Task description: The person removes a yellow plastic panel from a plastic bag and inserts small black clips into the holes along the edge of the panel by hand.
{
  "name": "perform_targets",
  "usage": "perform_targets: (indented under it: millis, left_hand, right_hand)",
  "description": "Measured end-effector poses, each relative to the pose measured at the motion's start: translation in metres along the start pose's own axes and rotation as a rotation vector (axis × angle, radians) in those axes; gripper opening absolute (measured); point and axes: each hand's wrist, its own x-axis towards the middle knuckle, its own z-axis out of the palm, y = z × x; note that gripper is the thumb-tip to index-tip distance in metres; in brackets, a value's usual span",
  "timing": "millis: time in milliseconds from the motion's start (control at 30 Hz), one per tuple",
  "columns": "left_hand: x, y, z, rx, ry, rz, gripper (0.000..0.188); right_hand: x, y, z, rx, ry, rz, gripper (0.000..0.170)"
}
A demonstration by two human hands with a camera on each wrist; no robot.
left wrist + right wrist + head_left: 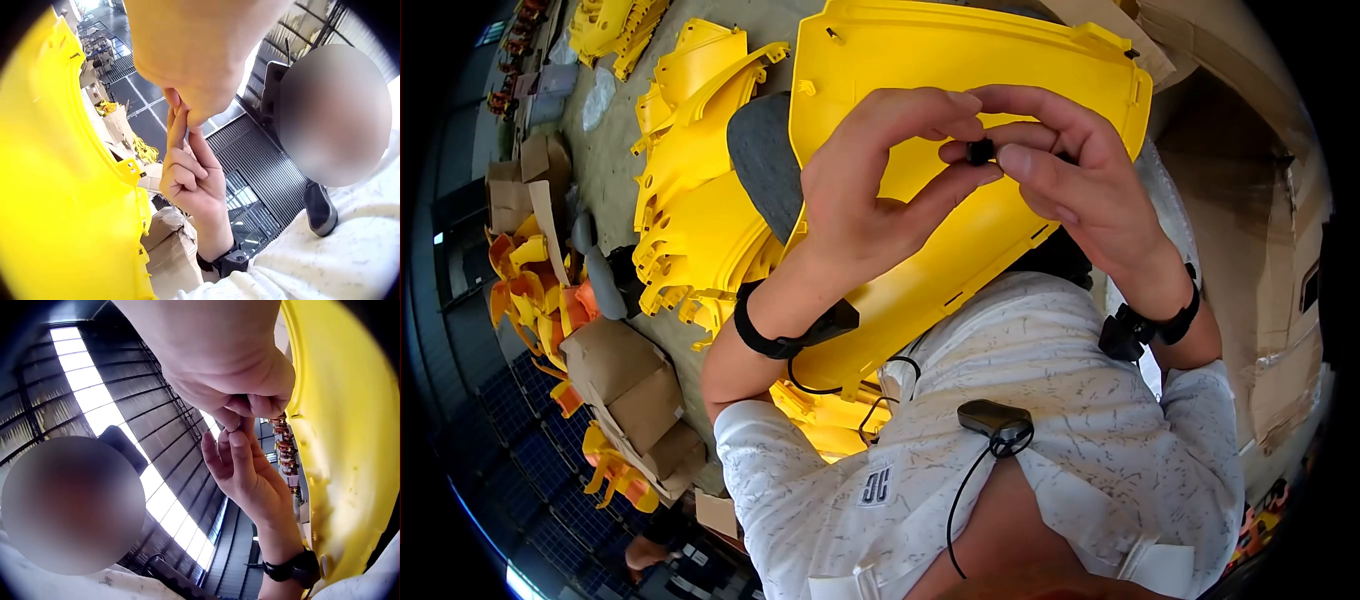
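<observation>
Both hands meet over a large yellow plastic panel that lies across the person's lap. Between their fingertips is a small black part; its exact kind is too small to make out. My left hand comes in from the left, fingers curled, its thumb tip right at the black part. From the other side, my right hand pinches the part with thumb and fingers. In the left wrist view the right hand shows its fingers folded toward the left. The right wrist view has the left hand reaching up, fingertips touching the other hand.
Stacked yellow panels lie on the floor at the left, by a dark grey rounded piece. Cardboard boxes and orange and yellow parts stand further left. A large open carton is at the right.
</observation>
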Motion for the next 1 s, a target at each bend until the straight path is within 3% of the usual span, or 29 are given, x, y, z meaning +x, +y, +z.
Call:
perform_targets:
  millis: [167, 300, 400, 500, 567, 767, 1000]
  left_hand:
    - [-0.001, -0.002, -0.001, 0.034, -0.027, 0.052, 0.057]
    - [-0.001, 0.001, 0.001, 0.029, -0.036, -0.02, 0.05]
    - [-0.002, 0.003, 0.006, 0.061, -0.004, -0.032, 0.049]
    - [0.0, 0.003, 0.006, 0.108, -0.004, 0.002, 0.05]
    - [0.001, 0.004, 0.006, 0.125, -0.011, 0.033, 0.051]
    - [0.0, 0.002, 0.007, 0.159, 0.033, 0.047, 0.049]
    - [-0.002, -0.001, 0.01, 0.094, -0.036, 0.014, 0.055]
  right_hand:
    - [0.0, 0.006, 0.0, -0.09, 0.073, -0.109, 0.037]
    - [-0.001, 0.0, 0.0, -0.102, 0.069, -0.081, 0.035]
    - [-0.001, 0.003, 0.001, -0.153, 0.09, -0.165, 0.032]
    - [-0.001, 0.0, 0.0, -0.254, 0.16, -0.157, 0.029]
    - [-0.005, -0.005, -0.003, -0.167, 0.116, 0.027, 0.025]
    - [-0.006, -0.002, 0.001, -0.242, 0.132, 0.002, 0.022]
    - [-0.004, 0.003, -0.003, -0.248, 0.136, -0.009, 0.024]
